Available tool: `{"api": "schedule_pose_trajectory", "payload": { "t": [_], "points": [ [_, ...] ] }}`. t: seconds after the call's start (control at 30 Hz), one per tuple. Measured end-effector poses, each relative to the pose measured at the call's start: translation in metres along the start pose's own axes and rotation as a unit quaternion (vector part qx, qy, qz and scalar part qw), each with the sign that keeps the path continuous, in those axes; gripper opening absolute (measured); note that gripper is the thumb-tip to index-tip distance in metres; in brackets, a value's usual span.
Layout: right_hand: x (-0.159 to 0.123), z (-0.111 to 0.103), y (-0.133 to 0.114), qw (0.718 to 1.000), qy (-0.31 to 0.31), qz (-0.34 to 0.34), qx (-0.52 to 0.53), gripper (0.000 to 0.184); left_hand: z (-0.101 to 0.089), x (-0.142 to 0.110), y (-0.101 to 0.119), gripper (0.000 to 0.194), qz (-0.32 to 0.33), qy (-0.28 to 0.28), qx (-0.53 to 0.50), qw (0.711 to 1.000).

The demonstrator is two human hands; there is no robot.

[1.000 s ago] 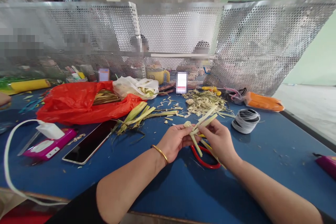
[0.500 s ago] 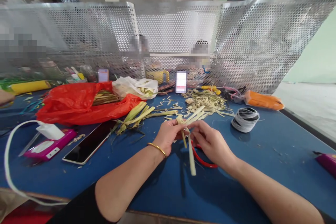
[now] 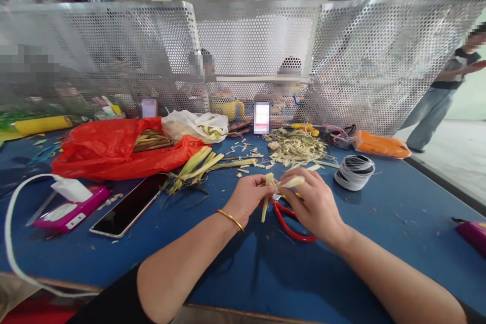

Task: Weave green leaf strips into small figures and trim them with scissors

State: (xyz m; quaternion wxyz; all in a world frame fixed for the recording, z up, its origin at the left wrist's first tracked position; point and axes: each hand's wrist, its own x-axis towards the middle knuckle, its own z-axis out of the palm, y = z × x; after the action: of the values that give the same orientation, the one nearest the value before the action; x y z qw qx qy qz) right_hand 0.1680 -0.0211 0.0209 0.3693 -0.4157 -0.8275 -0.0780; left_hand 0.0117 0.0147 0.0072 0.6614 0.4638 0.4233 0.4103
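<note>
Several pale leaf strips [image 3: 292, 182] are gathered between the person's two hands, just above the middle of the blue counter [image 3: 228, 273]. The left hand [image 3: 250, 196], below a gold bangle [image 3: 230, 219], pinches the folded part of the strips between thumb and fingers, with one short end hanging down beneath. The right hand [image 3: 314, 202] is curled close beside it, its thumb and fingertips grasping the strips where a longer end points to the right. Under the right hand lie scissors with red handles [image 3: 294, 232], partly covered. Beyond the hands spreads a heap of dry scraps [image 3: 298, 148], and to its right stand a spool of grey-white thread [image 3: 355, 172] and, farther back, an orange packet [image 3: 381, 144]. On the left, a red plastic bag [image 3: 102, 149] lies open around brown leaves [image 3: 152, 140], with a white bag [image 3: 190, 124] against it and a bundle of yellow-green stalks [image 3: 197, 167] in front. Nearer are a dark phone [image 3: 127, 207] and a purple power strip [image 3: 72, 210] with a white plug [image 3: 74, 189] in it. A perforated metal screen [image 3: 254, 40] runs along the back; past its right end stands a person in jeans [image 3: 436, 101].
</note>
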Motion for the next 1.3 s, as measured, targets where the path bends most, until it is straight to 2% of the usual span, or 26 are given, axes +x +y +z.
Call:
{"api": "schedule_pose_trajectory", "payload": {
  "t": [0.07,0.23,0.37,0.47,0.57,0.7,0.83,0.93,1.07,1.3],
  "points": [
    [0.001,-0.001,0.003,0.998,-0.016,0.069,0.003,0.013,0.001,-0.003,0.002,0.017,-0.005,-0.032,0.015,0.999],
    [0.001,0.003,0.007,0.967,-0.118,0.220,-0.046,0.019,0.001,-0.007,0.006,0.022,-0.019,-0.091,0.036,0.995],
    [0.000,0.006,0.005,0.962,-0.121,0.242,-0.049,0.019,0.003,-0.008,0.004,0.028,-0.026,-0.103,0.020,0.994],
    [0.000,0.007,0.003,0.961,-0.126,0.241,-0.049,0.018,0.005,-0.007,0.000,0.026,0.007,-0.072,0.044,0.996],
    [0.000,0.005,0.005,0.971,-0.112,0.209,-0.035,0.017,0.005,-0.005,-0.002,0.022,0.014,-0.032,0.023,0.999],
    [0.002,-0.001,0.010,0.995,-0.038,0.075,-0.053,0.016,0.000,0.000,0.000,0.019,-0.025,-0.011,-0.086,0.996],
    [0.004,-0.006,0.010,0.994,-0.023,-0.025,-0.100,0.016,-0.003,0.002,0.003,0.012,-0.065,0.002,-0.150,0.987],
    [0.005,-0.007,0.010,0.990,-0.037,-0.055,-0.126,0.016,-0.003,0.002,0.004,0.007,-0.069,0.001,-0.159,0.985],
    [0.004,-0.008,0.010,0.985,-0.047,-0.059,-0.153,0.020,-0.002,0.000,0.004,0.008,-0.075,-0.009,-0.152,0.985],
    [-0.004,0.001,0.002,0.975,-0.052,-0.106,-0.187,0.024,0.004,-0.001,0.003,0.013,-0.027,0.040,-0.058,0.997]
  ]
}}
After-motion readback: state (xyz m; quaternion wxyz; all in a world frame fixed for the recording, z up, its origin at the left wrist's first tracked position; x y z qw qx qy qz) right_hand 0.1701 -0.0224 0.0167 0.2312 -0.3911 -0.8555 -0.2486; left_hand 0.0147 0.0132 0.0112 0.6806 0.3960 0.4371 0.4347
